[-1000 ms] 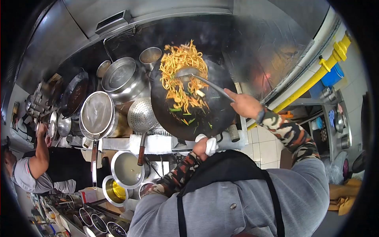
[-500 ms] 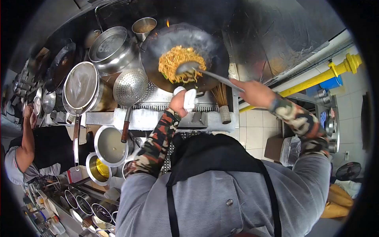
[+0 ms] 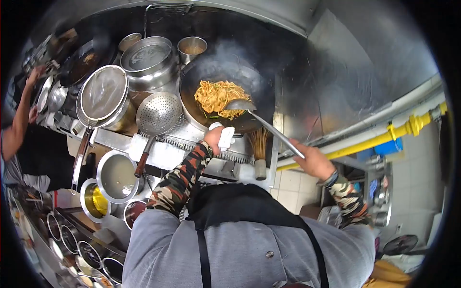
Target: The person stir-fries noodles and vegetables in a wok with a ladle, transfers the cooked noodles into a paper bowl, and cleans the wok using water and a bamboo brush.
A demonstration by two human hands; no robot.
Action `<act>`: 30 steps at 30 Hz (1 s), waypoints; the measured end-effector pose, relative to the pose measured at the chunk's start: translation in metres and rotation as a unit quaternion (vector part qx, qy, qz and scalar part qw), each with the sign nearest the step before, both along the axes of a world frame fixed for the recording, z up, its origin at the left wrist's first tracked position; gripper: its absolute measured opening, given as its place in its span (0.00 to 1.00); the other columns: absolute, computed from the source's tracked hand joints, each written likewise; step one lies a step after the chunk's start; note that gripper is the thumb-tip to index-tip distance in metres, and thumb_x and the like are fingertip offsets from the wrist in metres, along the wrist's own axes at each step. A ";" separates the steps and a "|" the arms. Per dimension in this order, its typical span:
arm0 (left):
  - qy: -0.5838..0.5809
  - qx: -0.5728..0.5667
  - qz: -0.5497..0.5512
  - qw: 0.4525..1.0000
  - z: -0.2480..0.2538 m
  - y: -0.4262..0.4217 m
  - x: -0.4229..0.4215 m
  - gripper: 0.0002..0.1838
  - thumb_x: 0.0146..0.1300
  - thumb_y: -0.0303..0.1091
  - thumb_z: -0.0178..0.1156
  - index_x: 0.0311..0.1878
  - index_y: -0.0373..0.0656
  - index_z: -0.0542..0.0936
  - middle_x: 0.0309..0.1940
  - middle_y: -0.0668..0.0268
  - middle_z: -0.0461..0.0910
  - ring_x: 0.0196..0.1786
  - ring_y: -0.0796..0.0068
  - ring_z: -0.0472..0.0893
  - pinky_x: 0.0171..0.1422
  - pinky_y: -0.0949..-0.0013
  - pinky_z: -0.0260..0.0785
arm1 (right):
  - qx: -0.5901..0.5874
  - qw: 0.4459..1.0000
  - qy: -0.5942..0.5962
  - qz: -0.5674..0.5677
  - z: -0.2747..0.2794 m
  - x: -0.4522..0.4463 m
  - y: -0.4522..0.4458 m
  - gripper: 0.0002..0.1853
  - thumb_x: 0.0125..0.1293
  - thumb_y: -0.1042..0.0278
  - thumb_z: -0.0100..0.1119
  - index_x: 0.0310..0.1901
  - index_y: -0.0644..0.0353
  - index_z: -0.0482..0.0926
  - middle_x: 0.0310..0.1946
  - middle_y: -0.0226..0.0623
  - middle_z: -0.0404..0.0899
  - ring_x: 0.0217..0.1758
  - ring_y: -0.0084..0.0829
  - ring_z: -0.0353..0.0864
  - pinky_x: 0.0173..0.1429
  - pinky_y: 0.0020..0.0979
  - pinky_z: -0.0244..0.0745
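A dark wok [image 3: 259,86] sits on the stove with steam rising from it. Noodles [image 3: 216,95] with green pieces lie in its lower middle. My left hand [image 3: 214,139] is closed on a folded white cloth [image 3: 226,138] at the wok's near edge; the cloth hides how it meets the rim. My right hand [image 3: 314,161] grips the long handle of a metal ladle [image 3: 240,105], whose bowl rests against the right side of the noodles.
A bamboo brush [image 3: 260,153] stands right of my left hand. Leftward are a perforated skimmer [image 3: 158,114], a mesh strainer [image 3: 104,92], a steel pot [image 3: 146,57] and a pot of cloudy liquid [image 3: 117,176]. Another person's arm [image 3: 21,113] reaches in at far left.
The noodles, spread high and partly airborne a second ago, now lie gathered in the wok. The wok has settled back on the stove. My right hand has moved lower with the ladle.
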State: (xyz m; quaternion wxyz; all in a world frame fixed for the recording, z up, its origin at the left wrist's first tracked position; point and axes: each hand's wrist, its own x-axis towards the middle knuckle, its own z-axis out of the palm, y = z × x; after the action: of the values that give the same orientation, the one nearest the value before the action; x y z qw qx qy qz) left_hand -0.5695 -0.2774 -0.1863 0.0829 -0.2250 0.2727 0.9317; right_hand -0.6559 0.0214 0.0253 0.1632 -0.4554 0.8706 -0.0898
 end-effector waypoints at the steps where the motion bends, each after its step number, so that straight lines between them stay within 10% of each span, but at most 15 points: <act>1: 0.021 -0.039 -0.005 0.999 -0.019 -0.003 -0.011 0.13 0.70 0.38 0.44 0.31 0.47 0.74 0.22 0.69 0.76 0.23 0.71 0.77 0.21 0.69 0.67 | -0.025 0.999 0.026 -0.015 -0.013 -0.002 -0.006 0.31 0.61 0.66 0.55 0.67 0.52 0.63 0.48 0.54 0.78 0.47 0.55 0.78 0.55 0.45 0.73; 6: -0.010 0.016 0.006 1.000 -0.019 -0.002 -0.019 0.13 0.70 0.37 0.43 0.31 0.47 0.74 0.22 0.68 0.75 0.22 0.72 0.77 0.20 0.69 0.66 | -0.027 0.982 0.097 -0.158 -0.107 -0.027 -0.080 0.31 0.62 0.62 0.54 0.68 0.51 0.62 0.38 0.57 0.79 0.41 0.55 0.79 0.48 0.48 0.74; 14: 0.034 0.030 -0.014 0.999 0.022 -0.012 0.072 0.19 0.66 0.51 0.55 0.43 0.44 0.77 0.28 0.64 0.81 0.23 0.72 0.79 0.22 0.69 0.71 | 0.022 0.962 0.262 -0.068 -0.141 -0.058 -0.109 0.29 0.60 0.60 0.58 0.64 0.52 0.67 0.33 0.48 0.77 0.34 0.50 0.80 0.42 0.46 0.77; 26: -0.104 -0.060 0.206 0.971 0.056 -0.044 0.204 0.09 0.61 0.35 0.59 0.37 0.38 0.76 0.23 0.63 0.78 0.21 0.74 0.77 0.24 0.72 0.68 | 0.270 0.961 -0.053 -0.001 -0.184 -0.119 -0.259 0.35 0.64 0.37 0.47 0.42 0.70 0.81 0.39 0.54 0.81 0.48 0.48 0.80 0.52 0.42 0.73; 27: -0.104 -0.061 0.208 0.971 0.055 -0.045 0.203 0.09 0.61 0.35 0.59 0.37 0.38 0.76 0.23 0.63 0.78 0.21 0.74 0.77 0.24 0.72 0.68 | 0.273 0.959 -0.065 -0.041 -0.192 -0.124 -0.264 0.39 0.62 0.31 0.46 0.34 0.72 0.79 0.23 0.49 0.78 0.28 0.43 0.79 0.37 0.40 0.72; 30: -0.083 -0.072 0.174 0.979 0.045 -0.044 0.202 0.09 0.61 0.35 0.59 0.38 0.38 0.76 0.24 0.64 0.78 0.21 0.74 0.77 0.24 0.72 0.67 | 0.242 0.960 -0.132 -0.046 -0.205 -0.124 -0.277 0.43 0.60 0.26 0.44 0.27 0.72 0.79 0.17 0.44 0.75 0.24 0.40 0.77 0.34 0.38 0.71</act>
State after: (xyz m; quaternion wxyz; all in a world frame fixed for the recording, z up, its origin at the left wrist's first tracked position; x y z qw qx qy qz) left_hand -0.3676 -0.3216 -0.1413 -0.0743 -0.3510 0.2883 0.8878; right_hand -0.7796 -0.2554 -0.1795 0.3780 -0.3461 0.8568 0.0567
